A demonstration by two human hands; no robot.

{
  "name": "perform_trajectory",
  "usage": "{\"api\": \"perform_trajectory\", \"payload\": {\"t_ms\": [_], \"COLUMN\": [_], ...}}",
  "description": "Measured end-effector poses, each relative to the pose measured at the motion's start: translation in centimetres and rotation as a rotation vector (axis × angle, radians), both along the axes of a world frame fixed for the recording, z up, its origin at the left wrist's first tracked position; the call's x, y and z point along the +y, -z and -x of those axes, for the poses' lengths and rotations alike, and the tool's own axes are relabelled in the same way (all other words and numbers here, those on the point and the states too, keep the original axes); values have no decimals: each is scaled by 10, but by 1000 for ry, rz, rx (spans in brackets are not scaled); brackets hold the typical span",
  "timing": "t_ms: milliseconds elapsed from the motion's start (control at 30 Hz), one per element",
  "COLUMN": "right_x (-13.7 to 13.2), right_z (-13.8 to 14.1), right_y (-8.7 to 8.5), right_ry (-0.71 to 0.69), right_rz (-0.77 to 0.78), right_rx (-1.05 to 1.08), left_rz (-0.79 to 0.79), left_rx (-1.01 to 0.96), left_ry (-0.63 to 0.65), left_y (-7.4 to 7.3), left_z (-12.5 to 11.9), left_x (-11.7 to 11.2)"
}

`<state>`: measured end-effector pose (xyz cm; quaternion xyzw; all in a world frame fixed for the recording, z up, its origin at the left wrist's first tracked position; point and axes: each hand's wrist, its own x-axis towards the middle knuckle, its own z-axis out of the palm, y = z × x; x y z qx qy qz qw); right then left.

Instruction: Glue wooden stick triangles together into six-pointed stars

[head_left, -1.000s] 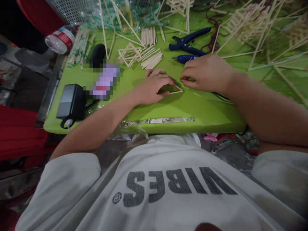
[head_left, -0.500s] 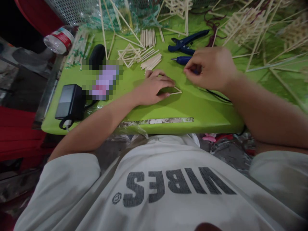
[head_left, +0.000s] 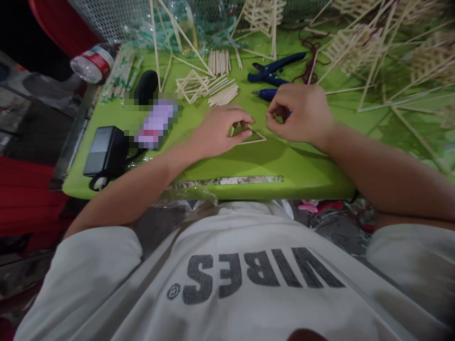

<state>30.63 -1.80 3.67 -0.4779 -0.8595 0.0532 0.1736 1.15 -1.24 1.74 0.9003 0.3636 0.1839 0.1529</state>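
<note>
My left hand [head_left: 223, 131] is low over the green tabletop, its thumb and fingertips drawn together at a small triangle of thin wooden sticks [head_left: 256, 140]. Part of the triangle is behind the fingers. To the right, my right hand [head_left: 304, 113] makes a pinch, apart from the triangle; whatever is between its fingertips is too small to make out. Just behind that hand lies a blue pen-like tool [head_left: 265, 94] with a pointed metal tip, partly covered by the hand. Blue cutters [head_left: 270, 71] rest beyond it.
Loose sticks [head_left: 223, 95] and a stick bundle [head_left: 219, 61] lie behind my left hand. Stick frames [head_left: 355, 49] crowd the right. At left are a blurred phone [head_left: 158, 121], a black power bank [head_left: 105, 149], a dark rounded object [head_left: 146, 86] and a plastic bottle [head_left: 93, 63].
The fingers of my left hand have lifted and drawn together, so more of the stick triangle shows. My right hand has come slightly left and nearer to me, still pinched.
</note>
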Motion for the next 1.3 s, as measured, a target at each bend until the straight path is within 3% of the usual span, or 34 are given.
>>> {"api": "perform_trajectory", "payload": {"t_ms": [200,400,500,567,667,833,1000,1300], "right_x": [-3,-1,-1,-1,0,3,2,1], "right_z": [2,-1,-3,-4,-5,-7,-9,-4], "right_y": [-2,-2,-1,0,0,0,-2,-10], "right_ry": [-35,3,14,10,8,29,63,62], "right_rz": [-25,-75,-95,-98,-104,-87,-34,-33], "right_rx": [-88,-65,-29,-17,-6,2,-5,-54], "left_rz": [-152,-347,-368,-263,-109,0,50,65], "left_rx": [117,144,145,118,133,46,-4,-27], "left_ry": [12,-52,-74,-50,17,-29,-79,-55], "left_y": [-17,-65,-79,-78,-63,-41,-36,-37], "left_z": [12,33,28,15,-12,-45,-51,-54], "left_x": [-11,-20,-18,-13,-3,7,8,9]}}
